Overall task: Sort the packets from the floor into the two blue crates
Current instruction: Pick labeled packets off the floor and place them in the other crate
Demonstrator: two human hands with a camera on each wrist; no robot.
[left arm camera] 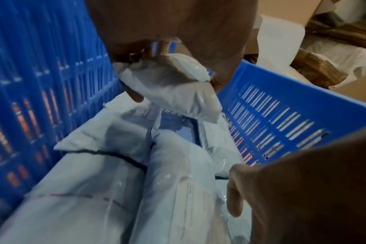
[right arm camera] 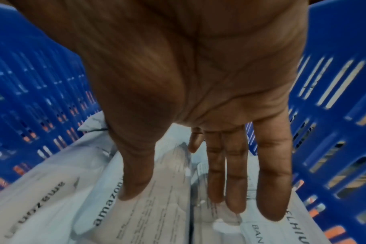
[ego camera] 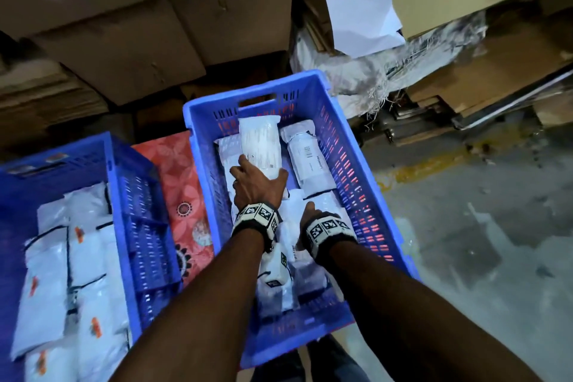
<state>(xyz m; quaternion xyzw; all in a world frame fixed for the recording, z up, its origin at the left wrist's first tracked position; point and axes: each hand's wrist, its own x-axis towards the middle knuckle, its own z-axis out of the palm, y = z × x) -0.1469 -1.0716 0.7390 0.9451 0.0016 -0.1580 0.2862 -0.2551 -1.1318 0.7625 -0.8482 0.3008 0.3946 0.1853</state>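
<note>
The left crate (ego camera: 93,158) is cut off by the head view's left edge. The right hand's (ego camera: 311,211) fingers are hidden behind its wrist there. Label print on the packets (ego camera: 305,155) is too small to read.

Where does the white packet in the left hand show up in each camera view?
Head: packet centre, beyond the left hand, at the crate's far end.
Left wrist: upper centre, gripped by the fingers.
Right wrist: cannot be told from the other packets.
Shared landmark: crate's slotted blue wall.
</note>
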